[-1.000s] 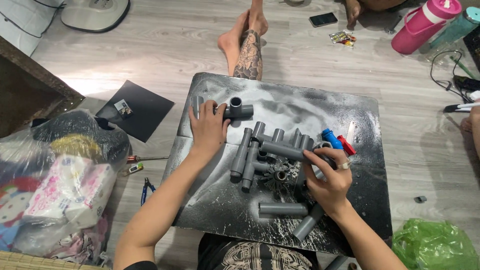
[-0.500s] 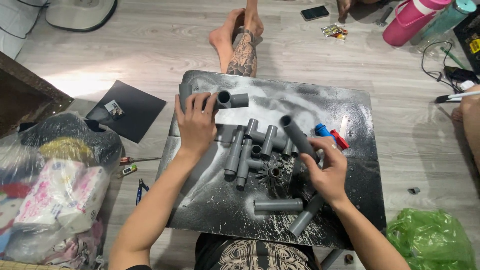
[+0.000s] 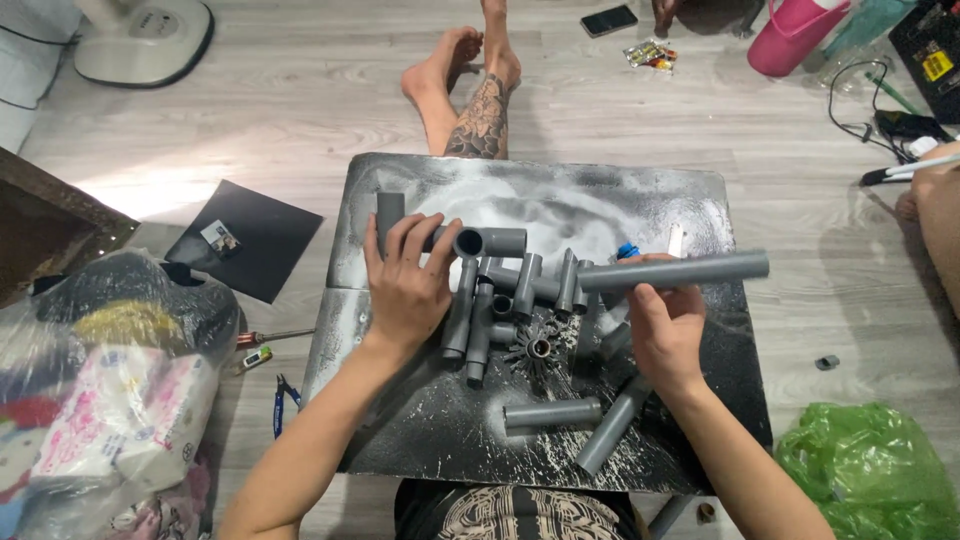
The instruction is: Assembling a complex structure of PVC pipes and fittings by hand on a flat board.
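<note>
Now the left hand (image 3: 408, 285) lies spread, fingers apart, over a grey tee fitting (image 3: 487, 242) near the top left of the black board (image 3: 540, 185); the fingertips touch the fitting's open socket end, and whether they grip it I cannot tell. Just left of the fingers a short pipe stub (image 3: 388, 213) stands out from under the hand.

The right hand (image 3: 665, 325) is closed on a long grey pipe (image 3: 680, 271), held level above the board and pointing to the right, its far end past the board's right edge. Under it shows a bit of blue (image 3: 627, 250).

Between the hands lies a cluster of short grey pipes (image 3: 478, 320), side by side and mostly pointing up and down the board, with a dark toothed ring (image 3: 538, 348) at its lower edge. Below that a short pipe (image 3: 552, 413) lies crosswise, and another pipe (image 3: 610, 433) lies slanted toward the board's near edge. White dust streaks the board.

On the wood floor left of the board are a black sheet (image 3: 262, 240), a bulging plastic bag (image 3: 100, 400), and blue-handled pliers (image 3: 283, 402). A green bag (image 3: 870, 470) sits at the lower right, a pink bottle (image 3: 795, 40) at the top right. Bare tattooed legs (image 3: 478, 110) stretch beyond the board.
</note>
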